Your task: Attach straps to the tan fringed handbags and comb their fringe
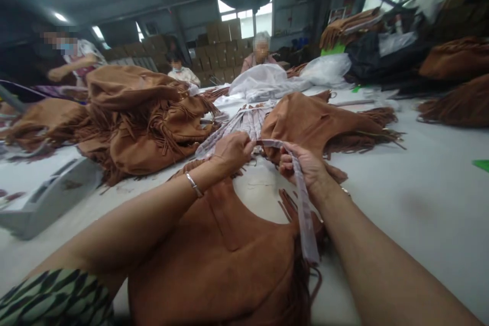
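A bag strap (303, 209) in a pale, thin wrapping is held up between my hands, a bit of brown showing at its left end. My left hand (233, 152) is closed on that brown end. The fingers of my right hand (305, 167) curl round the wrapped part, and the rest hangs down towards me. Below lies a brown suede-like bag (229, 270) with fringes and a wide curved opening. A second brown bag (294, 117) rests just beyond my right hand. Several pale wrapped strips (244, 122) lie in a bunch past my left hand.
Brown fringed bags (148, 127) are heaped at the left, behind a grey-white box-like object (53, 188). Clear plastic (260, 81) lies farther back on the white table (420, 204). More brown bags (458, 97) sit at right. Several people are across the table; cartons (217, 51) are stacked behind.
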Demonstrator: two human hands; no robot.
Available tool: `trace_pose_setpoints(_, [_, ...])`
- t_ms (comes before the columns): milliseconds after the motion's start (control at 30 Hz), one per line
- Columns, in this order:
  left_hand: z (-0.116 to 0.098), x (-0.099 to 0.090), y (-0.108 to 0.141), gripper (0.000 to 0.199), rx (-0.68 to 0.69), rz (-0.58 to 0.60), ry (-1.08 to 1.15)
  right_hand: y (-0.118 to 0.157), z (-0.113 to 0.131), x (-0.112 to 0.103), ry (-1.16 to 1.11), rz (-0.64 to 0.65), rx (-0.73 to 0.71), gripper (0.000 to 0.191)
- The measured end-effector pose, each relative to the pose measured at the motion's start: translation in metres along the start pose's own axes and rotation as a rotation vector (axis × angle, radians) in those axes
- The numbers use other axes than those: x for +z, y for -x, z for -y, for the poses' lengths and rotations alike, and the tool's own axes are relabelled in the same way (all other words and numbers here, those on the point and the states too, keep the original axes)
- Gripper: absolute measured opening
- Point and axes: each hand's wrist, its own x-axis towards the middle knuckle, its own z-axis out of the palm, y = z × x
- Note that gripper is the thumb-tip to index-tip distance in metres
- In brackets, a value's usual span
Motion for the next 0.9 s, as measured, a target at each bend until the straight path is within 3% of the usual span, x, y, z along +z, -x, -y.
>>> trace_pose_setpoints(33, [-0.01,-0.002,0.01,0.04,0.0,0.099,0.103,0.001,0.001,0.002,-0.004,-0.006,0.004,0.018])
trace_pose_setpoints(167, [-0.044,-0.01,0.05,0.054,0.016,0.777,0.588,0.003,0.0,0.007,-0.005,-0.046,0.0,0.02])
trace_pose_setpoints(233, [-0.055,-0.007,0.064,0.05,0.06,0.905,0.677,0.004,-0.002,0.008,0.003,-0.064,-0.003,0.019])
trace_pose_setpoints(367, [-0.072,0.011,0.076,0.031,0.004,0.785,0.786,0.008,-0.004,0.009,0.04,-0.085,-0.004,0.026])
trace_pose_setpoints(467, [-0.082,0.022,0.077,0.018,-0.227,0.675,0.9,0.012,0.0,0.008,0.057,-0.105,-0.011,0.029])
trace_pose_setpoints(600, [-0.085,0.025,0.076,0.017,-0.511,0.582,1.009,0.013,0.004,0.008,0.04,-0.145,-0.03,0.023])
trace_pose_setpoints(767, [-0.074,0.022,0.076,0.023,-0.697,0.733,1.218,0.01,-0.002,0.013,0.01,-0.175,-0.086,0.02])
trace_pose_setpoints(900, [-0.071,0.019,0.077,0.025,-0.707,0.781,1.333,0.007,-0.009,0.016,0.016,-0.195,-0.144,0.019])
